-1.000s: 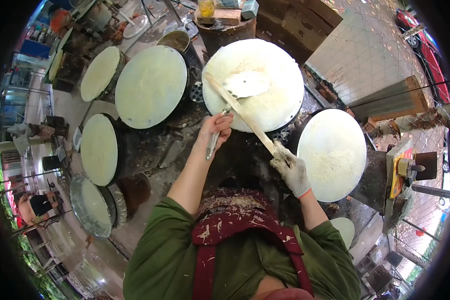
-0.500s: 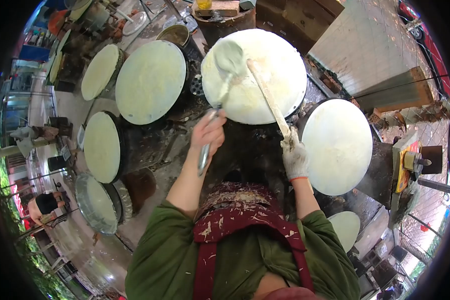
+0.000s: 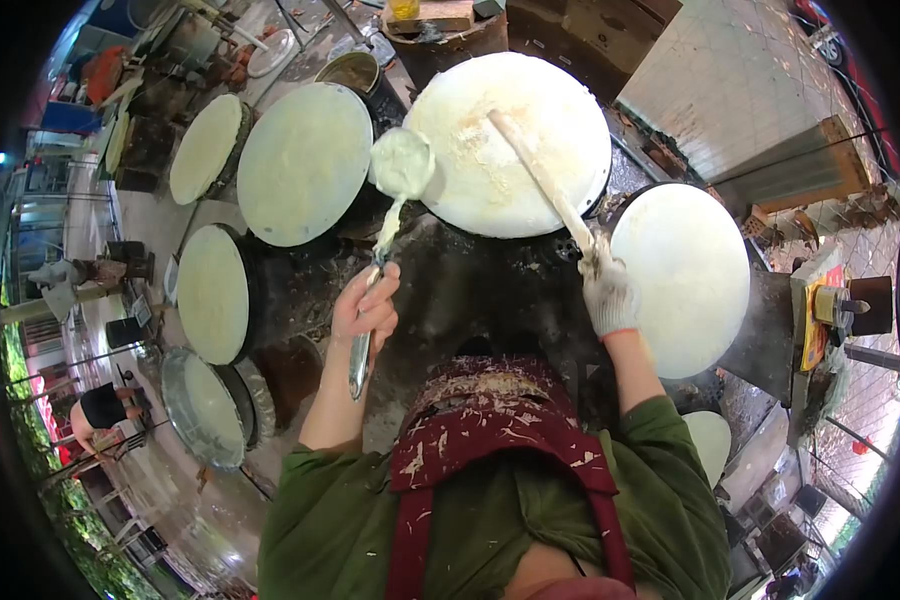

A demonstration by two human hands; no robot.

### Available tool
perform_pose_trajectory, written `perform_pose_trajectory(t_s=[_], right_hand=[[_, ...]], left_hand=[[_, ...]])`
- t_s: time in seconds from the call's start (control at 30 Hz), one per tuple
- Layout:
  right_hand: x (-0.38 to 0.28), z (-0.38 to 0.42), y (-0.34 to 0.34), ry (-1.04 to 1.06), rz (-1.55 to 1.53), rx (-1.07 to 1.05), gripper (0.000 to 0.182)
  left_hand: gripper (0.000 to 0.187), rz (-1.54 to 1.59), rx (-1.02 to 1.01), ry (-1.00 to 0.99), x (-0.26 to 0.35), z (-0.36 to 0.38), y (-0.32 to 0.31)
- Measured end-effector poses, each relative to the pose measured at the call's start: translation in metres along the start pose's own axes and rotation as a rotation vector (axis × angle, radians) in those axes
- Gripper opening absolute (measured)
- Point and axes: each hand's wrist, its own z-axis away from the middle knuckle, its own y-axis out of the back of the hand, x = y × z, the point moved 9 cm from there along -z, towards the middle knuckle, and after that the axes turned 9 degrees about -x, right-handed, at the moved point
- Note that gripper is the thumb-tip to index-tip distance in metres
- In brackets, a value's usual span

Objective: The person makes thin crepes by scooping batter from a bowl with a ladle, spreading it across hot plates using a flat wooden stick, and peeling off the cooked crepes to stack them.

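Note:
My left hand (image 3: 366, 312), bare, is closed round the metal handle of a ladle (image 3: 402, 163). Pale batter coats the ladle's bowl, which hangs between two round griddles. In my right hand (image 3: 608, 292), covered by a white knit glove, is a long wooden stick (image 3: 540, 180). Its far end rests over the middle of the front griddle (image 3: 460, 110), where a thin pale layer with a rougher patch covers the surface. Beside my gloved hand is another round griddle (image 3: 682, 285), coated white.
More batter-covered griddles stand at the left, among them a large one (image 3: 305, 165) and a smaller one (image 3: 213, 293). A metal basin (image 3: 205, 410) sits lower left. Behind stand a bucket (image 3: 350, 72) and a cardboard box (image 3: 590, 40). Another person (image 3: 100, 410) is far off at left.
The ladle has moved left, off the front griddle, with my left hand shifting left and down. My right hand and the stick keep nearly the same place over the griddle.

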Motion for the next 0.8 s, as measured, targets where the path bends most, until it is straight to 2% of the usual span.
perform_pose_trajectory(t_s=[0.07,0.1,0.23,0.33,0.37,0.4,0.47,0.53,0.57,0.63,0.67,0.73,0.77,0.8], right_hand=[[-0.009,-0.007,0.006,0.002,0.021,0.044,0.033],[-0.013,-0.002,0.003,0.024,-0.241,0.047,0.034],[-0.006,0.037,-0.027,0.049,-0.085,-0.14,0.038],[0.004,0.03,-0.018,0.223,-0.459,-0.002,0.041],[-0.005,0.021,0.006,0.065,-0.469,-0.106,0.042],[0.012,0.015,0.004,-0.028,-0.485,-0.025,0.039],[0.026,0.005,-0.025,0.047,-0.302,-0.036,0.037],[0.004,0.025,-0.043,0.114,-0.235,-0.092,0.033],[-0.044,0.048,-0.017,0.346,-0.043,-0.1,0.028],[-0.033,0.07,-0.021,0.198,-0.675,-0.056,0.019],[-0.029,0.086,-0.001,0.086,-0.458,0.076,0.026],[0.024,0.114,0.001,-0.114,-0.465,0.273,0.031],[0.025,0.147,0.0,-0.027,-0.529,0.37,0.031],[0.024,0.186,0.012,-0.268,-0.393,0.147,0.028]], left_hand=[[0.04,-0.005,0.027,-0.021,-0.009,0.013,-0.001],[0.039,-0.004,0.054,-0.04,-0.014,0.018,-0.002],[0.038,-0.008,0.074,-0.068,-0.031,0.029,-0.017],[0.037,-0.063,0.064,-0.074,-0.036,0.03,-0.032],[0.037,-0.076,0.058,-0.065,-0.038,0.031,-0.036],[0.036,-0.083,0.049,-0.054,-0.041,0.031,-0.04],[0.035,-0.102,0.075,-0.031,-0.042,0.034,-0.042],[0.034,-0.114,0.095,0.041,-0.042,0.033,-0.044],[0.031,-0.1,0.14,0.077,-0.042,0.036,-0.039],[0.029,-0.068,0.126,0.156,-0.043,0.034,-0.042],[0.027,-0.028,0.13,0.228,-0.05,0.031,-0.039],[0.025,-0.032,0.123,0.338,-0.065,0.018,-0.018],[0.027,-0.005,0.107,0.425,-0.067,0.016,-0.021],[0.03,0.019,0.085,0.481,-0.075,0.012,-0.02]])
